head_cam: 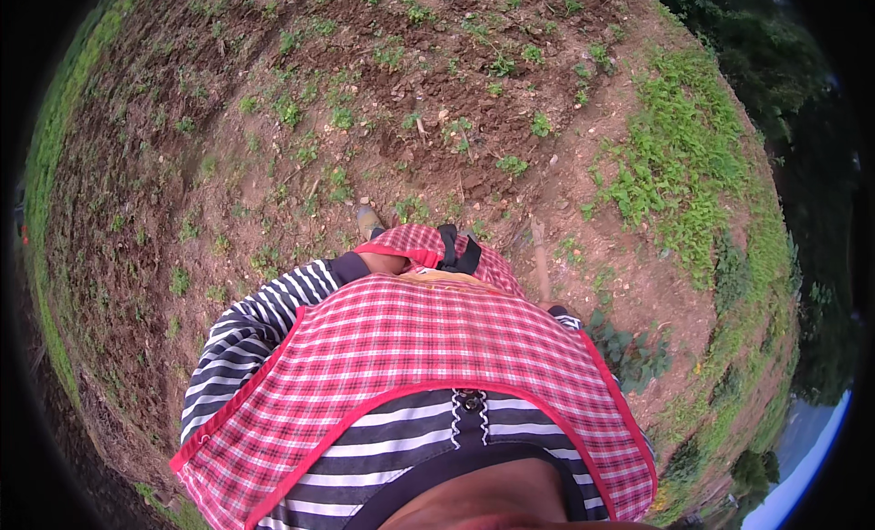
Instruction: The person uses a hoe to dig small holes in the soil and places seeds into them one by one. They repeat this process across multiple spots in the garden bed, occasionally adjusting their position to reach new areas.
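Observation:
My left hand (387,263), at the end of a striped sleeve, reaches into the folds of the red checked apron (451,332) at the waist. Its fingers are hidden there, and what they touch cannot be told. Low on the right side, only a little of my right hand (546,304) shows past the apron's edge. From it a hand tool with a wooden handle (541,270) points forward over the soil; the shape of its far end is unclear. A black strap (456,251) lies across the lower apron.
Brown, stony soil (273,161) with small green plants (511,165) surrounds me. A shoe (369,220) shows beyond the apron. Dense low greenery (683,154) grows at the right, with a broad-leaved plant (625,345) nearer. Dark trees (759,51) stand at the far right.

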